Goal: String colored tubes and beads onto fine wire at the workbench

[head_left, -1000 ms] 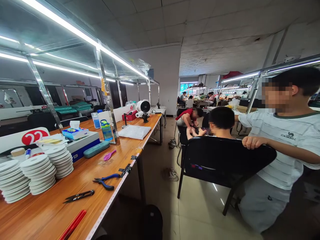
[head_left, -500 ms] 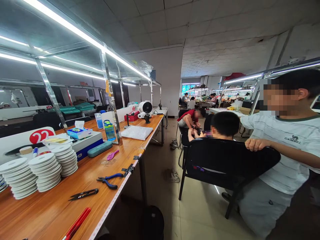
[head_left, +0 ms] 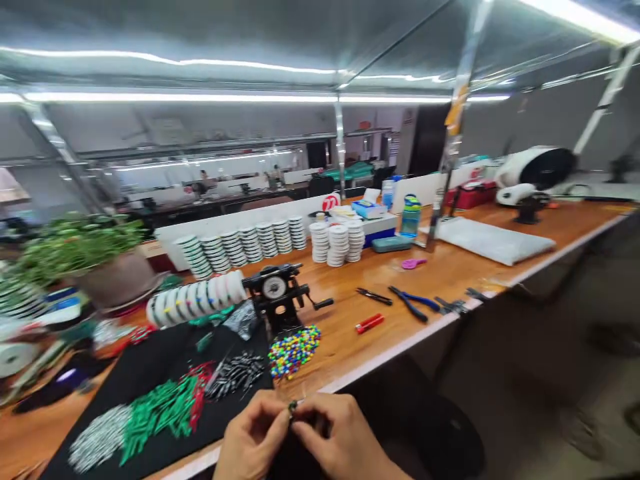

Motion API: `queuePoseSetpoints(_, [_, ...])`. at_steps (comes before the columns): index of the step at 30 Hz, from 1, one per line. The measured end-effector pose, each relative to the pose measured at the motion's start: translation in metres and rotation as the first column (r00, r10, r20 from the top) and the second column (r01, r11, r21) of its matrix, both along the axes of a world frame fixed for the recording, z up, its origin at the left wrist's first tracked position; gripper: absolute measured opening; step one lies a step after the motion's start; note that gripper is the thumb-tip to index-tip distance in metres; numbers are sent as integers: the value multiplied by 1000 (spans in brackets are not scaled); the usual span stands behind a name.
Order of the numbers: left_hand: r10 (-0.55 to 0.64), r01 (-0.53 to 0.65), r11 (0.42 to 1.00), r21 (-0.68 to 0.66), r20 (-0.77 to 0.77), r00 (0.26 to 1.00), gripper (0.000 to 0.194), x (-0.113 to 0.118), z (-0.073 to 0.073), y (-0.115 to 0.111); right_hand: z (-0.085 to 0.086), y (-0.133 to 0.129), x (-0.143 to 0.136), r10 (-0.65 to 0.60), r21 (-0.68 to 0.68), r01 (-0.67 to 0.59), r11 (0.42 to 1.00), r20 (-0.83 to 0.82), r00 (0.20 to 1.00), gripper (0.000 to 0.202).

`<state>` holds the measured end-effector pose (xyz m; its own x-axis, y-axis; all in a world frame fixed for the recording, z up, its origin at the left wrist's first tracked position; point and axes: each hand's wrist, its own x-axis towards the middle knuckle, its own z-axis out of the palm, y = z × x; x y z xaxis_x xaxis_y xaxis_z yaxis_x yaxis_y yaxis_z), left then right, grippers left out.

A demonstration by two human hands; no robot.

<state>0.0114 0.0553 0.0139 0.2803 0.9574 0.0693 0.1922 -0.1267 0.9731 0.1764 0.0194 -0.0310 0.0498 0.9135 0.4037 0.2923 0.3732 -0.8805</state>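
At the table's front edge, my left hand [head_left: 253, 437] and my right hand [head_left: 345, 433] come together, thumbs and fingers pinched. Between their fingertips sits a small dark green piece [head_left: 293, 406], too small and blurred to name. Just beyond lies a heap of multicoloured beads [head_left: 294, 351]. On a black mat [head_left: 155, 357] to the left are black slender pieces [head_left: 237, 375], thin red pieces [head_left: 201, 383], green tube-like pieces [head_left: 160, 413] and a pile of small silvery pieces [head_left: 100, 437]. A black hand-cranked winder [head_left: 277, 297] carries a row of white spools [head_left: 197, 298].
Stacked white spools [head_left: 337, 243] line the back. Pliers [head_left: 413, 303], thread snips [head_left: 374, 295] and a red lighter-like object [head_left: 369, 324] lie right of the winder. A metal post [head_left: 450, 160] rises near a water bottle [head_left: 411, 220]. A potted plant [head_left: 110, 277] stands left.
My view has swung left from the aisle, chairs and people to the workbench. Both my hands, out of sight before, now show at the bottom, pinching the small piece.
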Motion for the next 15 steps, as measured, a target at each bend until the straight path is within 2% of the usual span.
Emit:
queuePoseSetpoints(2, [18, -18, 998, 68, 5, 1000, 42, 3, 0, -5, -2, -5, 2, 2, 89, -5, 996, 42, 999, 12])
queuePoseSetpoints(5, [45, -16, 970, 242, -115, 992, 27, 7, 2, -11, 0, -11, 4, -54, 314, 5, 950, 147, 988, 18])
queuePoseSetpoints(8, [82, 45, 890, 453, -257, 963, 15, 5, 5, -15, 10, -10, 6, -27, 441, -81, 894, 233, 972, 21])
queuePoseSetpoints(11, [130, 145, 720, 678, -338, 932, 17, 1, 10, -12, 24, 3, 9, 97, 329, -172, 929, 231, 968, 19])
queuePoseSetpoints(13, [142, 255, 583, 772, -405, 903, 22, -4, 13, -6, 32, 18, 11, 186, 145, -207, 967, 147, 971, 17])
queuePoseSetpoints(15, [143, 387, 442, 809, -490, 860, 26, -9, 17, 1, 36, 36, 12, 258, -6, -258, 966, 52, 965, 16])
